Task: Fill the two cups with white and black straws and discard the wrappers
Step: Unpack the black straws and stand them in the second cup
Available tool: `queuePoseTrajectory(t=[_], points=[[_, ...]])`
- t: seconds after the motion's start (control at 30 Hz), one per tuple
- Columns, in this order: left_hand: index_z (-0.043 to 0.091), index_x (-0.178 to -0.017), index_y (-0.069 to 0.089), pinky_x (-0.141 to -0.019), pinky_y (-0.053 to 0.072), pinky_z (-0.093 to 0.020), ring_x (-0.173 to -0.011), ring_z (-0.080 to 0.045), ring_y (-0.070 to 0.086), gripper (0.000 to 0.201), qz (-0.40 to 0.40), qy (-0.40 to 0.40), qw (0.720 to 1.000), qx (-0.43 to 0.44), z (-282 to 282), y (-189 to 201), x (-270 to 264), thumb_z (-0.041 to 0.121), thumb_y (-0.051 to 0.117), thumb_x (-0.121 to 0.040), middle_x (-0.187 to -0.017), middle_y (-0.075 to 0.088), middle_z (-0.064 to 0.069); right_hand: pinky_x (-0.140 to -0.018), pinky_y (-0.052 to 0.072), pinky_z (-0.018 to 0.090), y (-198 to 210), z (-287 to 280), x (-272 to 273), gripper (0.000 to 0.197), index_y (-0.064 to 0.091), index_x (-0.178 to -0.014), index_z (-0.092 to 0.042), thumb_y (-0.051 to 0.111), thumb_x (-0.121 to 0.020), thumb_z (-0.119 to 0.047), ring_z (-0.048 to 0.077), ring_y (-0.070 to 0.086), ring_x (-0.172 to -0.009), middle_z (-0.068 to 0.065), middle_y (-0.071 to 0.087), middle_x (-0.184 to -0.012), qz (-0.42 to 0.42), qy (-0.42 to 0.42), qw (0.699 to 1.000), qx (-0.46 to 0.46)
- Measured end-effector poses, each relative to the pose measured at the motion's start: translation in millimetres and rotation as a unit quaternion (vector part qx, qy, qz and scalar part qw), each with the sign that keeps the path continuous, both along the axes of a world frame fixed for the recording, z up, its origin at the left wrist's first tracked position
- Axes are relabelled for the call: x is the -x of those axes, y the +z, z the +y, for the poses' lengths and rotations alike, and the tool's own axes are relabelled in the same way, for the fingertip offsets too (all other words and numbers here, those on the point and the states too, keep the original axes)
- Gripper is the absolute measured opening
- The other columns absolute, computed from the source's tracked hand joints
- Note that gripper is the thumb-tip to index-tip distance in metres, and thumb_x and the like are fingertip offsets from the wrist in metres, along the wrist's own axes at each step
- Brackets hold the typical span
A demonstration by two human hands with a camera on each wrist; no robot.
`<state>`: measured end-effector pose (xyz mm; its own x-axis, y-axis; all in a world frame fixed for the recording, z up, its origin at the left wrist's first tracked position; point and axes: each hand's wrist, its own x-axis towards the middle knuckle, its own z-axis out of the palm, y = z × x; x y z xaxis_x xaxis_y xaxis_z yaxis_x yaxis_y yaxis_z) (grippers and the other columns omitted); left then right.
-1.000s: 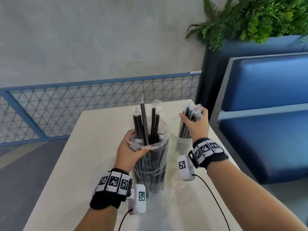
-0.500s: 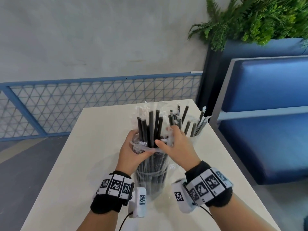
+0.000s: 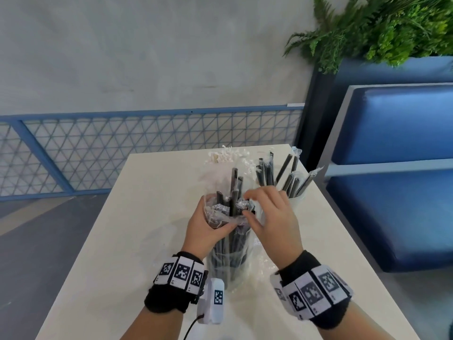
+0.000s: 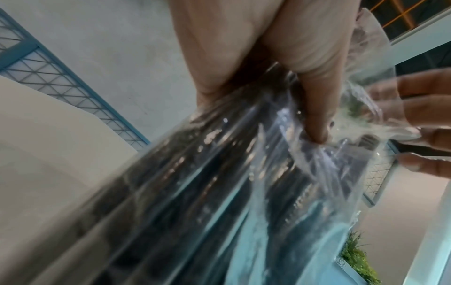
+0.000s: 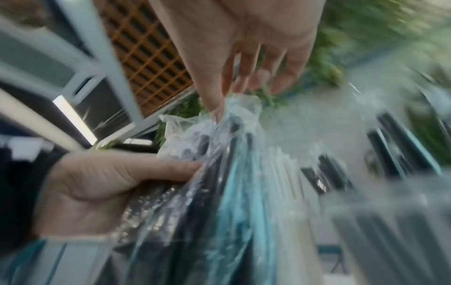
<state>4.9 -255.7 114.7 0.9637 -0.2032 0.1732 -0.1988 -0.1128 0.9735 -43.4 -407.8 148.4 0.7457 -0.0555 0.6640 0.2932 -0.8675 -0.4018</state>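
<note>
Head view, bag: a clear plastic bag (image 3: 229, 261) packed with black straws (image 3: 234, 192) stands upright on the pale table (image 3: 152, 192), straw tips poking out of its open top.
Head view, left hand: the left hand (image 3: 206, 227) is wrapped round the bag's upper part, thumb pressing the crumpled film below the mouth.
Head view, right hand: the right hand (image 3: 272, 217) reaches into the bag's mouth with its fingertips among the straws and crinkled film; I cannot tell whether they grip anything.
Head view, cups: beyond the right fingers, a pale cup (image 3: 295, 201) holds black straws; a bunch of white straws (image 3: 228, 155) stands behind the bag.
Left wrist view: the thumb (image 4: 314, 115) pins loose film against the bundle; the right fingers show blurred through the plastic.
Right wrist view: heavily blurred; the fingers (image 5: 244, 77) hang nearly straight, their tips touching the bunched film at the bag's top (image 5: 234, 115).
Handling, a judgement: the straws look light, stiff and smooth, apt to slide and fan apart; the film is soft and slippery.
Where to hold, a judgement: pinch several straws just below their tips and steady the bag around its middle.
</note>
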Motion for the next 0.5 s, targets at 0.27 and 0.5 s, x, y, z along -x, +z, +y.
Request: queuePoseTrajectory(t=[0.27,0.5], points=[[0.041,-0.101,0.049,-0.076,0.047,-0.008,-0.088,0.01,0.061,0.053,0.002,-0.019,1.0,-0.005,-4,0,6,0.015,0.081,-0.068,-0.1,0.063,0.017,-0.081,0.042,0.019,8,-4,-4,0.047,0.046,-0.129,-0.015,0.062,-0.087,-0.027,0.015,0.06,-0.094,0.0,0.058,-0.125,0.203,0.005,0.974,-0.102],[0.043,-0.111,0.049,-0.098,0.048,-0.04,-0.109,-0.012,0.061,0.067,0.036,-0.049,0.998,-0.001,1,-2,2,0.036,0.084,-0.055,-0.116,0.063,0.005,-0.068,0.044,0.007,3,-12,-10,0.069,0.041,-0.132,-0.019,0.077,-0.073,-0.022,0.001,0.055,-0.066,-0.008,0.054,-0.124,0.28,0.065,0.928,-0.238]])
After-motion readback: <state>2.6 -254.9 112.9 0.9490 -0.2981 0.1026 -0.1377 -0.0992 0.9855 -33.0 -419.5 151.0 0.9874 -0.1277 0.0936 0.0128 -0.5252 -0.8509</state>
